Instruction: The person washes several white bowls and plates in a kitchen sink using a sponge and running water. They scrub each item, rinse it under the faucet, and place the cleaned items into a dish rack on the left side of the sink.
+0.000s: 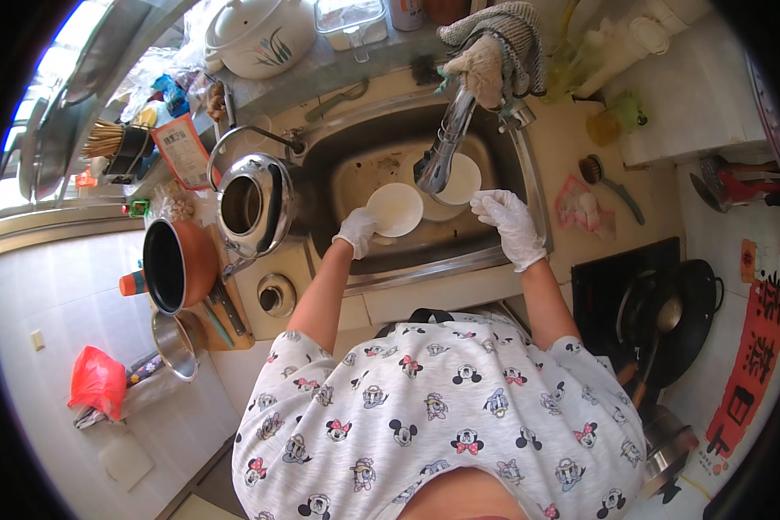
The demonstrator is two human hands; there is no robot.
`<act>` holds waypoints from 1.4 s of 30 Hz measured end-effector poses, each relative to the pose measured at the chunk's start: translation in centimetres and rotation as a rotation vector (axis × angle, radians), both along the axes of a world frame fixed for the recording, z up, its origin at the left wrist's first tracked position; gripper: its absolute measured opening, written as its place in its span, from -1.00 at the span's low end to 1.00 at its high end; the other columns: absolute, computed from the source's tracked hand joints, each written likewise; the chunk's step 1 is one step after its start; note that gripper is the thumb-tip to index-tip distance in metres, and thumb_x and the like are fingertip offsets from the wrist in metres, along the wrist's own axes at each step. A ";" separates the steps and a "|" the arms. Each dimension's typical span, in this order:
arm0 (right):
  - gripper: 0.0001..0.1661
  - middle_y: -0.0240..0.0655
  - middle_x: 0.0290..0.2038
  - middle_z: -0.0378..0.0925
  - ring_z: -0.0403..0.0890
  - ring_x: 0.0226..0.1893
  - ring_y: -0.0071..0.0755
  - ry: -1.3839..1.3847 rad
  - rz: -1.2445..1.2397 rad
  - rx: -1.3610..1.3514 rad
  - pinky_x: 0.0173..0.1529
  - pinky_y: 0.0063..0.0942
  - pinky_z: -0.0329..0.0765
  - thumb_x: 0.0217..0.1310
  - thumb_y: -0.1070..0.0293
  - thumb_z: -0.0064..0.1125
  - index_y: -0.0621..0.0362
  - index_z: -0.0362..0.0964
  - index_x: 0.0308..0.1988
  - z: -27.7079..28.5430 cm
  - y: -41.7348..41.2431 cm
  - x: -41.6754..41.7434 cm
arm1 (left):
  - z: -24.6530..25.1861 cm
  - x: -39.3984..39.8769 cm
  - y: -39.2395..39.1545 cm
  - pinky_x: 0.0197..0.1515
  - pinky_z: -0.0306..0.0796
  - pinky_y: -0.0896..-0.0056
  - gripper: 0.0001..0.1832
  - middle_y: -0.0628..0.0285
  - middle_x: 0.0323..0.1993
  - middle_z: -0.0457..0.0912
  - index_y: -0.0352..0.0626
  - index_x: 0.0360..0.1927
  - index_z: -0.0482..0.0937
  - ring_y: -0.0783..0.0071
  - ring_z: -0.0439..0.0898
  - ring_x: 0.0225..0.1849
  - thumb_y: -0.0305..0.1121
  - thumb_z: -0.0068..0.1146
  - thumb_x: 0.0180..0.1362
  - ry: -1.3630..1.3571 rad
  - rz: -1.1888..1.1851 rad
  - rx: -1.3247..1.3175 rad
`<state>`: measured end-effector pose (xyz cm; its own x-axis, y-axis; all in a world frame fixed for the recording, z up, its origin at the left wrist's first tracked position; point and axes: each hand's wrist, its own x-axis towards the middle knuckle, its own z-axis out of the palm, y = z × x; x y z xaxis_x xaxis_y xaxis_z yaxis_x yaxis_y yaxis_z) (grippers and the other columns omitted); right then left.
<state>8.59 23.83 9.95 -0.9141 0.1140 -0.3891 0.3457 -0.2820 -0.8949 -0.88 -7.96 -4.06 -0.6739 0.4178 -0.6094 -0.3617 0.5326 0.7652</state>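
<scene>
My left hand (357,231), in a thin clear glove, grips a small white bowl (395,209) by its left rim over the stainless steel sink (370,156). My right hand (504,224), gloved the same way, hovers at the right side of the basin with its fingers bent together. No object shows in it, though the inside of the fingers is hidden. Close to its fingertips is another white bowl (463,182), partly behind the chrome faucet (443,146). Beneath these bowls a further pale dish (437,210) is partly visible.
A steel kettle (260,205) and an orange pot (185,266) stand left. Cloths (513,45) drape over the faucet. Right of the sink lie a scrub brush (614,188) and a pink-edged bag (582,208), near a stove with a wok (689,325). A lidded pot (260,36) sits behind.
</scene>
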 end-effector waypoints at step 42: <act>-0.57 0.22 -0.19 0.46 0.46 -0.05 0.17 -0.263 0.467 0.560 0.01 -0.22 0.40 -0.06 0.30 -0.10 0.36 0.48 -0.23 -18.7 0.0 -7.8 | 0.9 0.0 13.6 -0.02 0.31 0.32 -0.42 0.11 -0.08 0.42 -0.09 0.12 0.23 0.30 0.40 -0.08 -0.23 0.12 0.00 0.587 0.257 0.117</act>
<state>0.75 23.80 -8.74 -0.8012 -0.0170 -0.5981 0.5383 0.4161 -0.7329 -0.86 5.63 -3.21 -0.9682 0.2402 -0.0700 0.0292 0.3864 0.9219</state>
